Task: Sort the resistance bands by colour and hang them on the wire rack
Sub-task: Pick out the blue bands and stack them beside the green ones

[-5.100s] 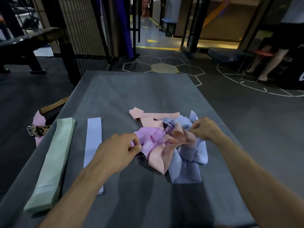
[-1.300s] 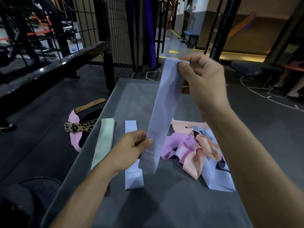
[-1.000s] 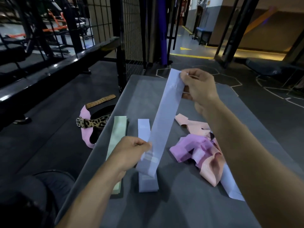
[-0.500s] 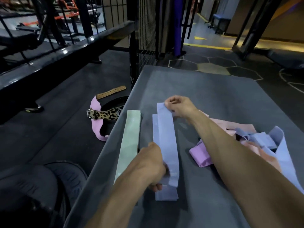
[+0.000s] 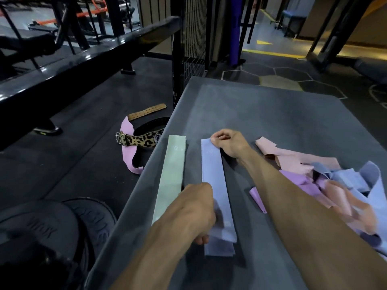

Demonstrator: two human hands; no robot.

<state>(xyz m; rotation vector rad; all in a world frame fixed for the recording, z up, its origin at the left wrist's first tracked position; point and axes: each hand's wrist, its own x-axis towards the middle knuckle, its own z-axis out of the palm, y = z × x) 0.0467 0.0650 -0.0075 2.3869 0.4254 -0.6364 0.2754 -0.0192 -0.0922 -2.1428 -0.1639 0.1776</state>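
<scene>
Laying blue band on blue stack beside green band; right hand pinching far end, left hand pinching near end, squaring edges.

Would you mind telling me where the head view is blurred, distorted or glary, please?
Head view: the tangled band pile at the right edge is motion-smeared; the blue band and green band stay fairly sharp; wide-angle bending curves the black rail, which carries glare streaks; lighting is dim overall.
</scene>
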